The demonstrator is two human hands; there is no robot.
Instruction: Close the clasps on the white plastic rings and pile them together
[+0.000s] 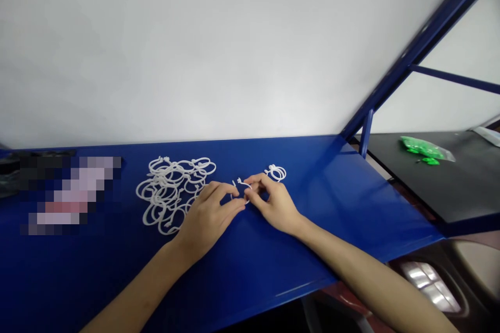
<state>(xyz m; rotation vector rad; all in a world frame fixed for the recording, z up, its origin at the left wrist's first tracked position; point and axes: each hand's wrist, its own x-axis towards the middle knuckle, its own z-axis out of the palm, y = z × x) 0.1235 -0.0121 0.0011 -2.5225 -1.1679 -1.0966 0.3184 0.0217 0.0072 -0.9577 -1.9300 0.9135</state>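
My left hand (207,213) and my right hand (275,203) meet over the middle of the blue table. Between them they pinch one thin white plastic ring (245,183) with small knobs at its ends, which looks like a snap-type curtain ring. A gap shows at its top, and the fingers hide part of the loop. Left of my left hand lies a tangled heap of similar white rings (164,187), partly covered by that hand. Just beyond my right hand sit a few more white rings (278,172) in a small group.
A blue table (242,281) runs along a white wall (234,52). A blurred-out patch (78,192) covers something at left. On the right are a blue metal frame (406,57), a black table (414,187) with a bag of green pieces (424,148), and a dark chair (461,281).
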